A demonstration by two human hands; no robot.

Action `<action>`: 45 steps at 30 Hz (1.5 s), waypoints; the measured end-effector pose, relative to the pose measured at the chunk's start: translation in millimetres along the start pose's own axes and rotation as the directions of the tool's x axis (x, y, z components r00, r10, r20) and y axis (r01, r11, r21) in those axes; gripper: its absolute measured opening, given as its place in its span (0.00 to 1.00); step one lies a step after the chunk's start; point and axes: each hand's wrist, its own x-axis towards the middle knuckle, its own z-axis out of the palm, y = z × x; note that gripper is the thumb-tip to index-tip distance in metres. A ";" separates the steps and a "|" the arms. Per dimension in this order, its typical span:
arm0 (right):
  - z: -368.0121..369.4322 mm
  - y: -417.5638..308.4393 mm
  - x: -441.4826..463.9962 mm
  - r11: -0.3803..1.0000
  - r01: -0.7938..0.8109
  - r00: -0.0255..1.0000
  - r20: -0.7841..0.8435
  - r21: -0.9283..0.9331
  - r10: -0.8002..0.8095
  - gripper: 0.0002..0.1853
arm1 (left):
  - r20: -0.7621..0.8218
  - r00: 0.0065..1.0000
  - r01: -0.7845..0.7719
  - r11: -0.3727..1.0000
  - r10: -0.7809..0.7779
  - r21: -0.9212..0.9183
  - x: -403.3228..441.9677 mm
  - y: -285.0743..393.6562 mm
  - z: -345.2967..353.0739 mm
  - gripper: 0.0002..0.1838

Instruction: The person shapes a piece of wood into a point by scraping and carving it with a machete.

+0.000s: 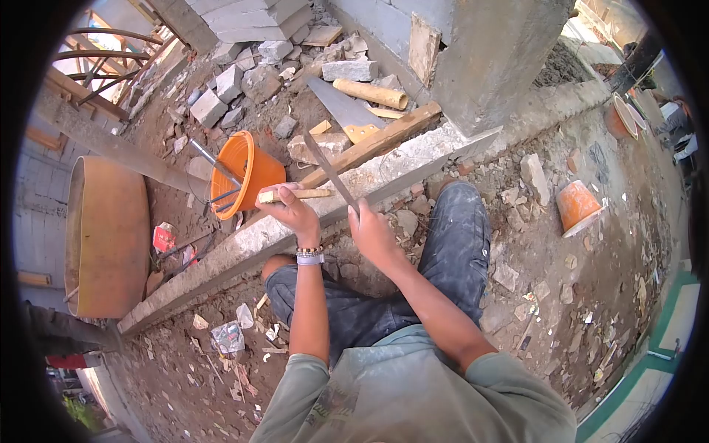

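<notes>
My left hand (298,216) is closed around a short light wooden stick (314,193), whose pale end shows by the fingertips. In my right hand (373,235) is the handle end of a long dark blade (329,166), which points up and to the left. The blade passes close to the right end of the stick; whether they touch I cannot tell. Just left of my left hand stands an orange bucket (262,168) with metal tools in it. Beyond the blade, a handsaw (343,109) lies near a bamboo piece (371,94) and a wooden beam (380,144).
A low concrete ledge (214,277) runs diagonally before my knees. Broken blocks (209,108) lie beyond it, beside a concrete column (487,66). A rusty drum (111,236) stands at the left. To the right, another orange bucket (576,204) rests on rubble-strewn ground.
</notes>
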 end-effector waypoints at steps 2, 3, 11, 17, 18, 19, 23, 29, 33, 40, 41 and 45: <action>12.1 18.5 2.3 0.982 -0.061 0.992 0.094 -0.177 0.079 0.16 | -0.006 1.000 -0.012 0.999 0.011 -0.030 0.7 -2.9 2.3 0.20; 14.3 22.3 3.2 0.987 -0.051 0.995 0.074 -0.150 0.063 0.16 | -0.009 1.000 -0.015 0.999 0.014 -0.043 0.4 -0.9 2.4 0.19; 4.0 6.2 5.9 0.993 0.075 0.991 -0.120 0.092 -0.063 0.17 | 0.001 1.000 0.002 0.999 -0.002 0.033 -0.2 2.4 -3.6 0.22; 16.0 20.7 2.6 0.993 -0.066 0.996 0.059 -0.099 0.072 0.19 | -0.009 1.000 -0.017 1.000 0.017 -0.001 1.8 -2.6 -2.5 0.20; 17.7 25.4 6.9 0.997 -0.024 1.000 0.002 -0.070 0.025 0.19 | -0.002 1.000 -0.022 1.000 0.022 0.002 2.3 -0.8 -0.3 0.20; 19.8 31.0 10.5 0.999 0.020 0.999 -0.049 -0.048 -0.023 0.20 | -0.003 1.000 -0.008 1.000 0.008 -0.029 1.2 1.4 0.5 0.20; 7.8 13.0 4.5 0.997 0.011 0.997 -0.083 0.077 -0.004 0.20 | -0.021 0.999 0.030 1.000 -0.030 -0.005 0.9 -4.9 -3.5 0.23; 21.5 19.2 -3.1 0.994 -0.078 0.993 0.082 -0.071 0.084 0.17 | -0.006 1.000 0.008 1.000 -0.008 -0.002 1.2 -3.6 -3.3 0.22; 13.7 13.2 -1.4 0.999 -0.036 0.999 0.033 -0.035 0.037 0.17 | 0.000 1.000 -0.001 0.999 0.001 -0.036 -0.8 -6.8 -1.0 0.21; 8.3 -4.2 -4.1 0.999 -0.033 0.999 0.033 -0.042 0.034 0.15 | -0.015 1.000 0.009 1.000 -0.009 -0.008 -2.3 -8.8 -6.8 0.21; 11.1 1.1 -3.2 0.993 -0.058 0.994 0.085 -0.106 0.067 0.15 | -0.013 1.000 0.006 1.000 -0.006 -0.008 -1.0 -8.3 -4.2 0.21; 17.3 19.6 6.5 0.997 0.006 0.999 0.048 -0.077 -0.003 0.14 | 0.034 0.999 -0.036 0.999 0.036 -0.002 -1.8 -3.3 -0.1 0.21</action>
